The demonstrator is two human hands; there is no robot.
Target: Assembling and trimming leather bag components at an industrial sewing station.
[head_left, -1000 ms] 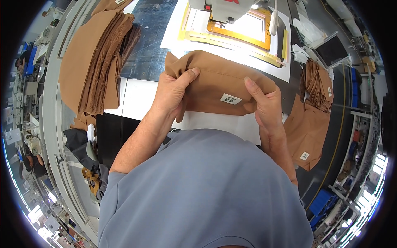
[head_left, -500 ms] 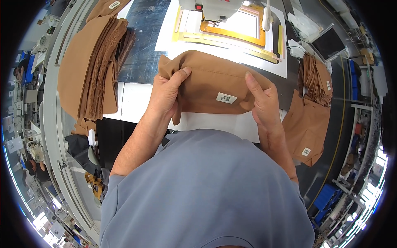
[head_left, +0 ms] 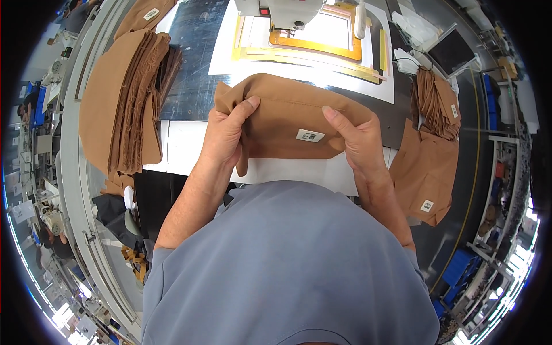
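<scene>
Cloth [head_left: 282, 119]: held up before the machine [head_left: 279, 8]; judged light, soft, not fragile.
Ends: best taken here, beside the seam [head_left: 290, 103].
Left hand [head_left: 225, 129]: clamped on left end.
Right hand [head_left: 363, 138]: clamped on right end.
Right thumb [head_left: 338, 119]: placed nearer the label [head_left: 310, 135] than half a second ago.

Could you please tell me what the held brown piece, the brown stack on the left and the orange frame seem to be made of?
Held brown piece: matte cloth, probably woven; it creases softly and shows a stitch line.
Brown stack: similar matte fabric, likely woven; its edges look frayed.
Orange frame: smooth, slightly glossy, stiff-looking with straight bars; perhaps plastic or coated metal.
</scene>
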